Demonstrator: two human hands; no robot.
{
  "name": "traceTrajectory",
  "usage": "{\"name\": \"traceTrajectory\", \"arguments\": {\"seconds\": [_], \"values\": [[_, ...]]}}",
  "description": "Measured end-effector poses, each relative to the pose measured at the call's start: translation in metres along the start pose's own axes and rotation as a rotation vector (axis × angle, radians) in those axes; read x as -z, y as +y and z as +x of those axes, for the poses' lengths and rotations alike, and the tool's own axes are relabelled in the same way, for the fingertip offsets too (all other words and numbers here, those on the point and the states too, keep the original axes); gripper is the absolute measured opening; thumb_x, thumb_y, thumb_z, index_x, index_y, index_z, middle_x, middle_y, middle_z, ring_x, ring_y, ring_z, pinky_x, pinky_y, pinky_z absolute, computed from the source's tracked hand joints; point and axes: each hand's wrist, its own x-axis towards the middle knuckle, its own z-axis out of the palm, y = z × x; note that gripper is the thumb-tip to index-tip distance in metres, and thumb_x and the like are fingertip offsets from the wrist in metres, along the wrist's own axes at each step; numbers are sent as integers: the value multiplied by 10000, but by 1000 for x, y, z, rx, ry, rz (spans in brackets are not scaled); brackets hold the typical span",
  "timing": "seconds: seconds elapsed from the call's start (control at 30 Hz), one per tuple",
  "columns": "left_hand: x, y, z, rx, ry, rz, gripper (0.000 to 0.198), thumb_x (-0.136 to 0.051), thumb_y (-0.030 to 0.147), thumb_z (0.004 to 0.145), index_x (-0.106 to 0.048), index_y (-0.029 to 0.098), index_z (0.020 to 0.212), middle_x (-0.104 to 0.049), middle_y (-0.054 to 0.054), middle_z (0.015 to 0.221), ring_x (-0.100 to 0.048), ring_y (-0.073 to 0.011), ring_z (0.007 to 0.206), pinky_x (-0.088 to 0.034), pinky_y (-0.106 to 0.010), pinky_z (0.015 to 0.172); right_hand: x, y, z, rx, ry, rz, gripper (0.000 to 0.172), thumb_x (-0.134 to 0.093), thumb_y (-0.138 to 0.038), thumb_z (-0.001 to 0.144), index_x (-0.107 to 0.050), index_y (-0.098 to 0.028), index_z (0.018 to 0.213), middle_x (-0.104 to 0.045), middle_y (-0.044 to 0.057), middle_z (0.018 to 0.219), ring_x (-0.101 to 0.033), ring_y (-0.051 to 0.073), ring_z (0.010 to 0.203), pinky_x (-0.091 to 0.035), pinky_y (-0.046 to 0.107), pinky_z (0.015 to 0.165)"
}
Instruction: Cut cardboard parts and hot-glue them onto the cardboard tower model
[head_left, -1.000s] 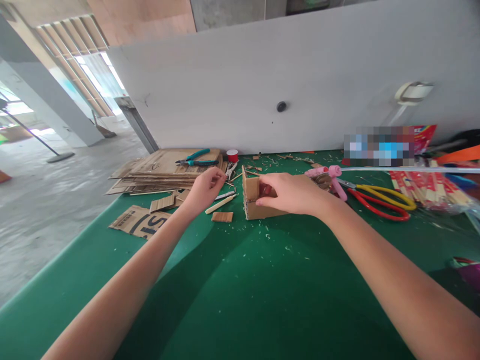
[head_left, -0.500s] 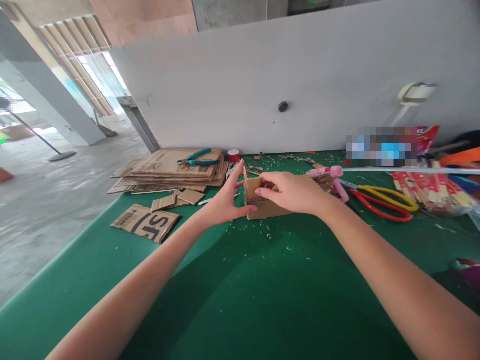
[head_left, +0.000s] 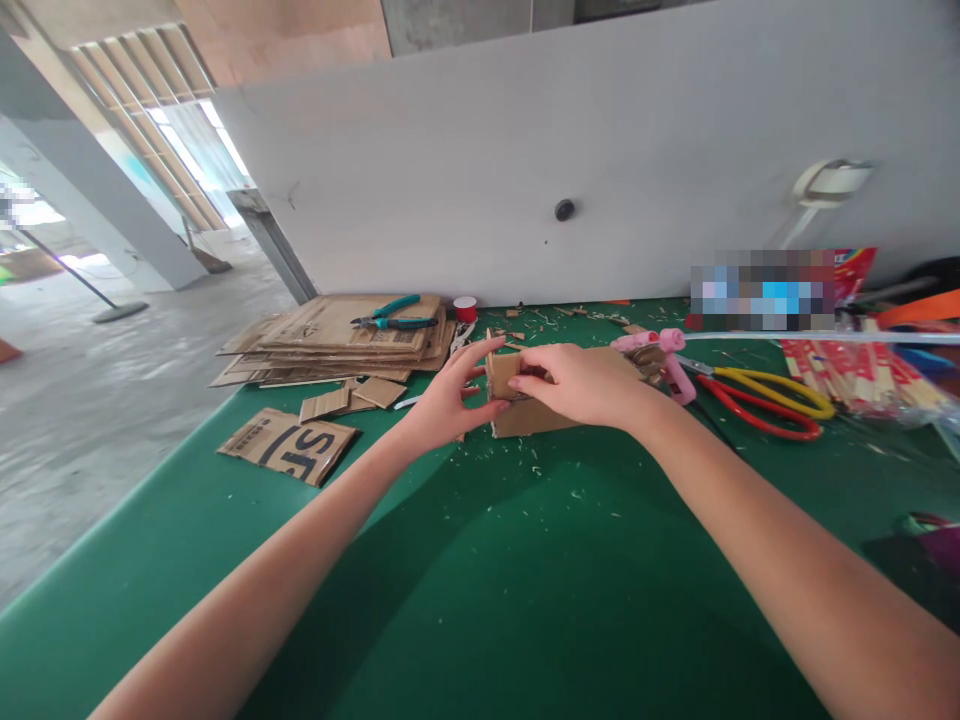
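Printed cardboard piece (head_left: 289, 446) flat on green table (head_left: 480, 600), cardboard stack (head_left: 322, 335) behind, teal-handled pliers (head_left: 401, 322) on top. Left hand (head_left: 450, 396) open, thumb and fingers spread about the left end of a small cardboard box (head_left: 536, 418), mid-table. Right hand (head_left: 581, 385) bent over box top; cannot tell whether pinching. Farther right: pink glue gun (head_left: 677, 378), then red-and-yellow-handled scissors (head_left: 808, 431).

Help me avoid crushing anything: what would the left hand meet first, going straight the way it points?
The left hand would probably first meet the cardboard structure at its left end; depth is unclear.
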Motion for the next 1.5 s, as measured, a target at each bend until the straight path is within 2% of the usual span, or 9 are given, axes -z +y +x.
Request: {"name": "traceTrajectory", "arguments": {"seconds": [0.17,0.5,0.87,1.17,1.5], "values": [[-1,1,-1,8,15,-31,637,-644,227,784,-361,332,1345,-327,-85,1448,-517,-258,1189,-510,-409,942,-1,1,0,1,10,-4,234,-456,-391,865,-559,-207,764,-614,-2,692,-468,104,528,-234,253,449],[-1,0,-2,5,18,-38,616,-655,242,777,-382,335,1321,-343,-75,1424,-528,-248,1167,-509,-402,936,-1,1,1,8,0,-15,239,-451,-390,867,-599,-211,813,-629,6,721,-463,102,522,-230,256,447],[0,0,-2,20,22,-44,606,-666,236,756,-399,317,1294,-369,-75,1395,-523,-257,1161,-501,-418,937,-1,0,-1,8,1,-22,245,-454,-379,862,-582,-202,752,-613,4,677,-458,97,508,-226,258,443],[2,-5,-3,-40,-1,33,735,-693,188,708,-340,353,1331,-253,-78,1458,-480,-270,1211,-483,-434,960,-2,0,-1,24,-3,-43,244,-443,-373,871,-548,-193,745,-610,12,678,-458,100,517,-224,272,462],[-1,-4,-3,-12,9,-17,667,-678,195,720,-361,313,1294,-353,-93,1382,-502,-262,1179,-509,-409,918,-2,-1,-2,14,-3,-56,241,-447,-380,867,-534,-197,735,-600,0,664,-443,94,502,-218,267,461]]}}
